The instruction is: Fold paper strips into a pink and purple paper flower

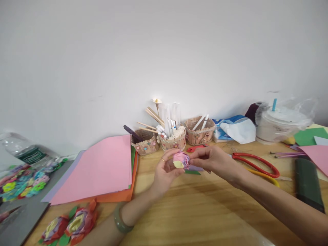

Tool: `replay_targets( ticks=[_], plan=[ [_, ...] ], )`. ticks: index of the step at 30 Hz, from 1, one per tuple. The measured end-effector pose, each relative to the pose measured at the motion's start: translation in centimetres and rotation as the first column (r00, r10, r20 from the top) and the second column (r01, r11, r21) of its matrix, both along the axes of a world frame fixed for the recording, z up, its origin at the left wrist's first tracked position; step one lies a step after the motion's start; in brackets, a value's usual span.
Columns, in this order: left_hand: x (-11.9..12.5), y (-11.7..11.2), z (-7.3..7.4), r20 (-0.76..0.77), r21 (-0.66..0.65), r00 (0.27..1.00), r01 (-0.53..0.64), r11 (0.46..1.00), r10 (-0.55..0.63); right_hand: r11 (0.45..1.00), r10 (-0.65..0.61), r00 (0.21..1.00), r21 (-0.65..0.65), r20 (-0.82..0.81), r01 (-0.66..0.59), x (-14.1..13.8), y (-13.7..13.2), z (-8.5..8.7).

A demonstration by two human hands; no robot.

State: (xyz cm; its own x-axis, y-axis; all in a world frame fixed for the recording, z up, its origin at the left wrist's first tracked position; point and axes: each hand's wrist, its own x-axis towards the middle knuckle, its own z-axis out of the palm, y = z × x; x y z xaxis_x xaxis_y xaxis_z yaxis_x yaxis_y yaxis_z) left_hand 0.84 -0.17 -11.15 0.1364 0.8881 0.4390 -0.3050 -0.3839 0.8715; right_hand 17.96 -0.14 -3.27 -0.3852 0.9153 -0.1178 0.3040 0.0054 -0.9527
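A small paper flower [180,159] in pink and purple, with a pale yellow petal, is held above the middle of the wooden table. My left hand [166,169] grips it from the left, fingers behind and thumb below. From the right, the fingertips of my right hand [208,159] pinch its purple edge. Behind and below my hands lie a red paper piece [196,148] and a green paper piece [192,172], both partly hidden. Two finished-looking paper flowers [78,222] with red, purple and yellow layers and green leaves rest at the front left.
Colored paper sheets [102,167] are stacked at left, beside a plastic bottle [30,152]. Decorated baskets [200,134] with pens and sticks line the wall. Red-handled scissors [256,162], a lidded cup [279,123] and a dark green case [309,182] are on the right.
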Motion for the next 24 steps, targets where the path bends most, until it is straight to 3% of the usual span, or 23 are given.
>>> replay_targets(
  ticks=[15, 20, 24],
  plan=[
    [0.1, -0.18, 0.21, -0.003, -0.058, 1.0, 0.02, 0.998, -0.02, 0.998, -0.052, 0.997, -0.024, 0.052, 0.054, -0.25, 0.0, 0.1],
    [0.23, -0.05, 0.54, 0.04, -0.085, 0.999, 0.018, 0.996, -0.015, 0.992, -0.061, 0.994, 0.116, 0.088, 0.05, -0.15, 0.0, -0.25],
    [0.33, -0.06, 0.76, 0.062, -0.132, 0.998, 0.022, 0.991, -0.014, 0.97, -0.136, 0.983, 0.217, 0.124, 0.107, -0.12, -0.15, -0.25]
  ],
)
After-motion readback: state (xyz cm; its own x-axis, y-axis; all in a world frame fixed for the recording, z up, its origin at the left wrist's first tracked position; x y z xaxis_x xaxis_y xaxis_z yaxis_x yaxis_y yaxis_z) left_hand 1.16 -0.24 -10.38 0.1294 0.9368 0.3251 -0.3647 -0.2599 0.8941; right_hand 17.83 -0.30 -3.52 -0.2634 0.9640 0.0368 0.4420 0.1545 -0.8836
